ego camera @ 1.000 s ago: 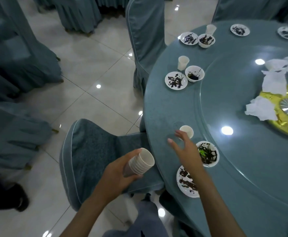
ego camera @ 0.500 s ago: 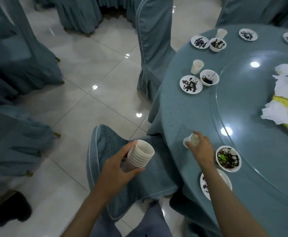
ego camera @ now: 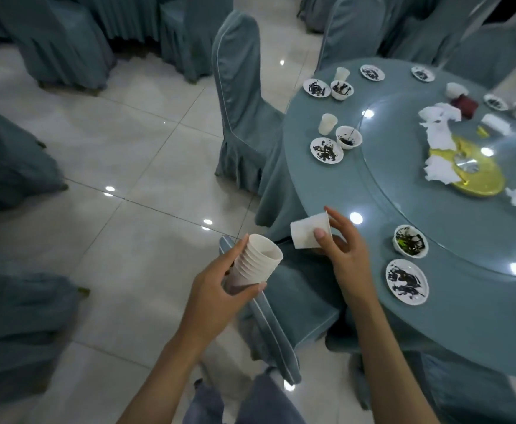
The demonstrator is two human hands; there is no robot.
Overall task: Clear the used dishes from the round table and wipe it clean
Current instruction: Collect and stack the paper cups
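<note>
The right hand point(ego camera: 344, 252) has lifted the paper cup point(ego camera: 307, 232) off the round table point(ego camera: 452, 325) and brought it out past the rim, over the seat of the covered chair point(ego camera: 299, 304). Thumb and fingers pinch the cup near its mouth; it lies tilted on its side, base pointing away from the palm toward the left hand point(ego camera: 213, 292). That hand is curled round the lower half of a stack of paper cups point(ego camera: 256, 261), its open mouth angled up toward the single cup, the two near but apart. Right of the right hand, on the table, sit a soiled bowl point(ego camera: 409, 241) and a smeared plate point(ego camera: 406, 281)
</note>
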